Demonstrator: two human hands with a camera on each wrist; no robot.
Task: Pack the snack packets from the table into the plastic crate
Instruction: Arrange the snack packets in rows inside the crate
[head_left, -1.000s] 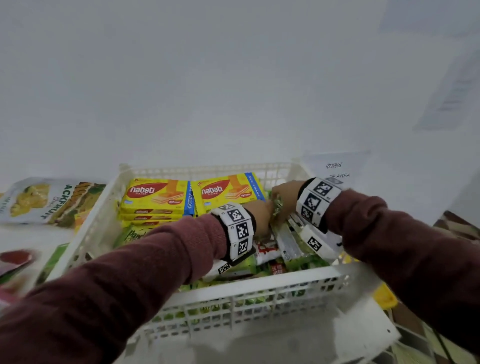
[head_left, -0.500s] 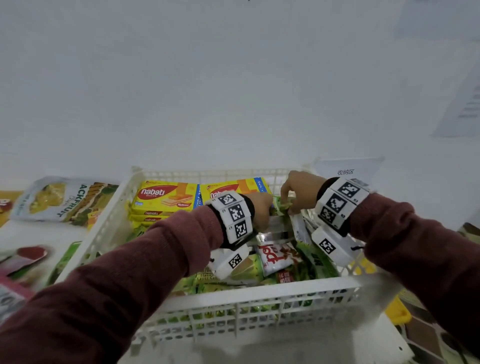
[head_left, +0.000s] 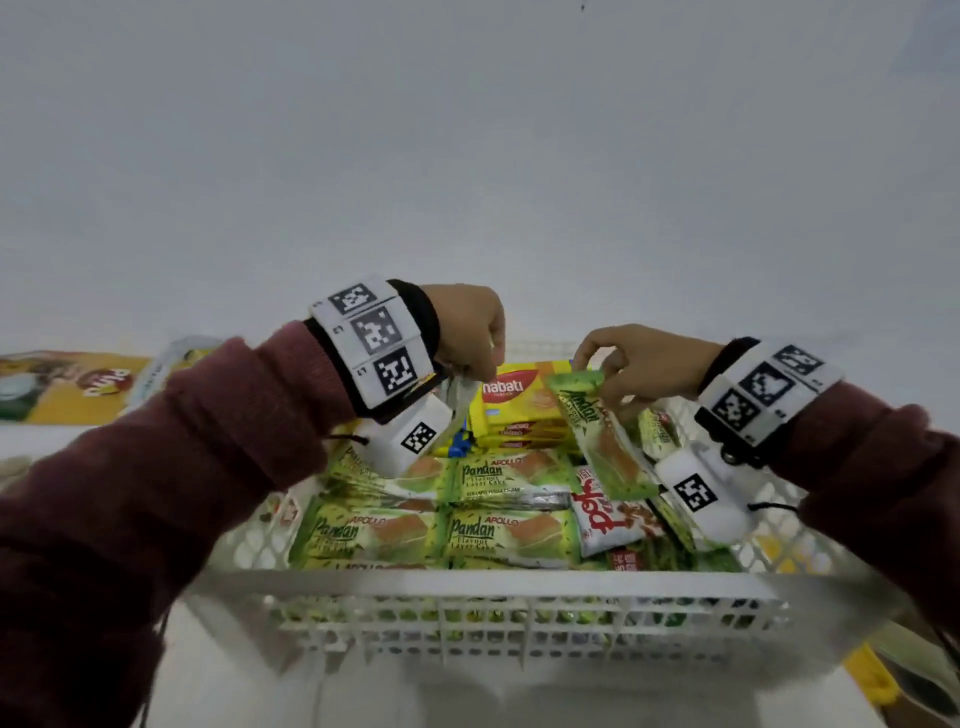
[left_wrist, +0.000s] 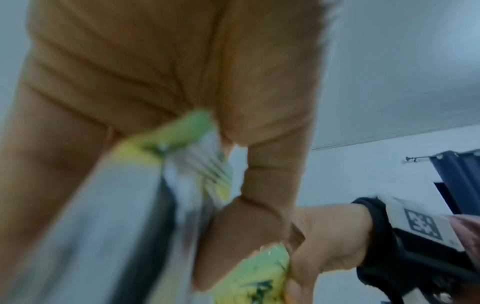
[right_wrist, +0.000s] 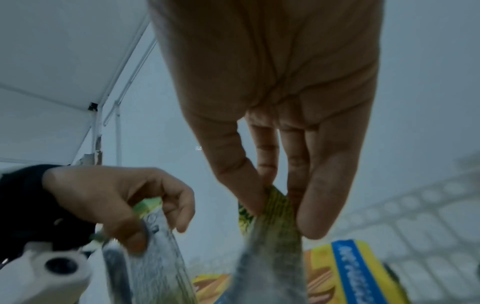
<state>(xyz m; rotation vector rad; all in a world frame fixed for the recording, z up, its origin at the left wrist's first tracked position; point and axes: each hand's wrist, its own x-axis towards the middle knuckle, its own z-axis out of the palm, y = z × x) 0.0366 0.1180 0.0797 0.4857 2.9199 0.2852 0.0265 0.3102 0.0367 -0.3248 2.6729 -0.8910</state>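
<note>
From the head view, the left hand (head_left: 470, 332) and right hand (head_left: 631, 364) each pinch a pandan packet (head_left: 597, 436) by its end above the plastic crate (head_left: 519, 587), toward twelve o'clock; both wrist views show thin fingertip (right_wrist: 311, 216) grips, so either could slip.

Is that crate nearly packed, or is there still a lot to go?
Well along: the crate already holds yellow wafer boxes and rows of green cake packets. The left hand and right hand each pinch another green packet above it. A few packets remain on the table, left.
</note>
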